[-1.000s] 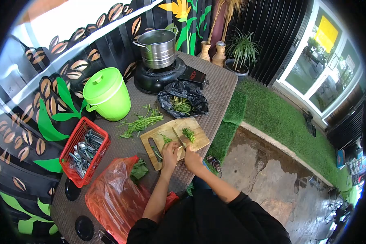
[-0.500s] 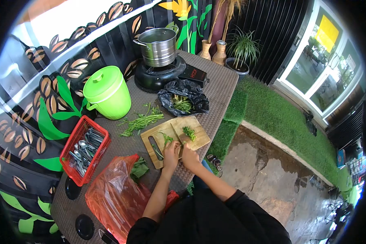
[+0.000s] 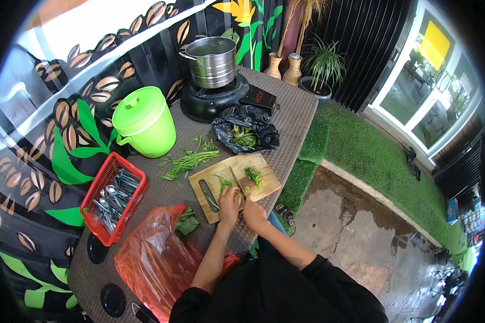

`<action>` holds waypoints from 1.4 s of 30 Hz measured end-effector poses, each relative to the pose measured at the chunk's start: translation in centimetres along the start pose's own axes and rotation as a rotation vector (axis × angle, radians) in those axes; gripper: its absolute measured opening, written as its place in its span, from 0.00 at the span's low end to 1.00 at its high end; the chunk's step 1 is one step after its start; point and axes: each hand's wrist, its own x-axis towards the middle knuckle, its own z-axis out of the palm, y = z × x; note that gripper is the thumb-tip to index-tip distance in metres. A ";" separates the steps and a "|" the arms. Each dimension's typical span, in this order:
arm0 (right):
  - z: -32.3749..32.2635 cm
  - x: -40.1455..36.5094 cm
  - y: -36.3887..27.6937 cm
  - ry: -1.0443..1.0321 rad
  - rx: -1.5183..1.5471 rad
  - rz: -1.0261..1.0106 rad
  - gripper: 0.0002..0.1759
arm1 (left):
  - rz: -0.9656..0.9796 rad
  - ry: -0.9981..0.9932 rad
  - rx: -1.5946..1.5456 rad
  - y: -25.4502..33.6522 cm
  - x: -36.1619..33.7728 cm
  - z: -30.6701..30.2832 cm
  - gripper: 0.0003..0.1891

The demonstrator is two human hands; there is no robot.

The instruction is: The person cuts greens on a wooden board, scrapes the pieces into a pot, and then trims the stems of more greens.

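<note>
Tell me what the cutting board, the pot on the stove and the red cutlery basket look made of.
The cutting board looks like wood, matt, with a pale brown, faintly streaked face. The pot looks like stainless steel: silvery, brushed, with bright reflections. The red basket is probably moulded plastic, slightly glossy, with open lattice walls.

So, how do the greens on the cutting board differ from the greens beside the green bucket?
The chopped greens are a small tight heap on the cutting board; the stem greens are long, whole and spread loosely on the table. Both are leafy and green.
</note>
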 end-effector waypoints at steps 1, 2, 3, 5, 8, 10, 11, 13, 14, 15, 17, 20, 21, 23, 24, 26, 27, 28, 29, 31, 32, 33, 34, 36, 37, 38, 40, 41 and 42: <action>0.3 0.3 0.0 -0.001 -0.002 0.000 0.26 | -0.011 -0.009 -0.022 0.2 0.0 -0.1 0.07; 0.6 0.7 -0.1 0.015 -0.001 0.005 0.25 | -0.021 -0.019 -0.045 0.4 0.0 -0.1 0.07; 0.6 0.9 -0.3 0.031 0.000 0.010 0.25 | -0.023 -0.018 -0.046 0.5 0.0 -0.2 0.07; 0.1 1.2 -0.1 0.029 -0.018 -0.013 0.24 | -0.010 -0.054 0.049 0.6 0.0 -0.5 0.09; -0.3 1.2 0.3 0.048 -0.051 -0.026 0.23 | 0.026 -0.055 0.083 1.7 -0.4 -1.1 0.11; -0.2 1.2 0.8 0.055 -0.066 -0.009 0.23 | 0.056 -0.068 0.037 1.0 -0.2 -1.3 0.13; -0.1 1.4 1.0 0.049 -0.071 -0.032 0.23 | 0.086 -0.083 -0.011 0.6 0.0 -1.3 0.16; -0.6 1.6 1.2 0.042 -0.075 -0.053 0.24 | 0.022 -0.098 -0.059 0.0 0.5 -1.2 0.16; -0.9 1.7 1.3 0.030 -0.095 -0.081 0.23 | -0.041 -0.107 -0.106 -0.2 0.7 -1.1 0.16; -1.3 1.7 1.2 0.018 -0.116 -0.110 0.23 | -0.040 -0.105 -0.107 0.0 0.8 -1.1 0.16; -1.8 1.2 1.0 0.023 -0.115 -0.111 0.22 | -0.059 -0.090 -0.104 0.3 0.9 -1.0 0.16; -1.0 0.5 0.7 0.014 -0.070 -0.053 0.21 | 0.004 -0.063 0.018 0.3 0.7 -0.8 0.15; -0.5 0.4 0.6 0.002 -0.028 0.001 0.21 | 0.004 -0.063 0.018 -0.1 0.7 -0.6 0.15; 0.4 0.6 0.4 0.035 -0.031 -0.011 0.20 | 0.006 -0.037 -0.022 -0.9 0.6 -0.2 0.14; 0.5 0.7 0.4 0.071 -0.033 -0.024 0.20 | 0.007 -0.037 -0.022 -0.5 0.7 -0.4 0.14; 0.2 1.8 0.6 0.062 -0.046 -0.053 0.19 | -0.015 -0.052 -0.058 0.2 0.6 -0.6 0.13; -0.2 1.9 0.5 0.052 -0.060 -0.079 0.19 | -0.014 -0.056 -0.058 -0.1 0.5 -0.5 0.13; -0.4 1.6 0.5 0.055 -0.060 -0.078 0.19 | -0.012 -0.039 -0.045 -0.4 0.4 -0.3 0.12; -0.6 1.1 0.5 0.064 -0.109 -0.094 0.17 | -0.012 -0.020 -0.030 -0.8 0.4 -0.2 0.12; 0.0 0.5 0.3 0.072 -0.160 -0.112 0.16 | -0.030 -0.023 -0.041 -0.5 0.5 -0.4 0.11; 0.5 0.3 0.1 0.077 -0.134 -0.061 0.16 | -0.046 -0.026 -0.055 -0.3 0.6 -0.4 0.11; 0.7 0.2 0.0 0.084 -0.108 -0.009 0.16 | -0.047 -0.024 -0.058 -0.3 0.6 -0.3 0.11; 0.6 0.5 0.0 0.084 -0.110 -0.009 0.16 | -0.043 -0.019 -0.092 -0.3 0.6 -0.3 0.10; 0.4 1.1 0.0 0.074 -0.085 -0.043 0.16 | -0.041 -0.016 -0.126 -0.2 0.6 -0.3 0.09; 0.3 0.9 0.1 0.073 -0.084 -0.043 0.16 | -0.034 -0.027 -0.112 -0.1 0.6 -0.4 0.09; 0.2 0.7 0.2 0.076 -0.088 -0.044 0.15 | -0.026 -0.036 -0.096 -0.1 0.7 -0.6 0.09; 0.7 0.4 0.1 0.081 -0.089 -0.049 0.15 | -0.035 -0.031 -0.095 -0.4 0.7 -0.5 0.09; 1.1 0.1 -0.2 0.097 -0.079 -0.015 0.14 | -0.046 -0.031 -0.100 -0.5 0.7 -0.3 0.09; 1.3 -0.1 -0.3 0.112 -0.070 0.021 0.14 | -0.046 -0.031 -0.103 -0.3 0.7 -0.3 0.09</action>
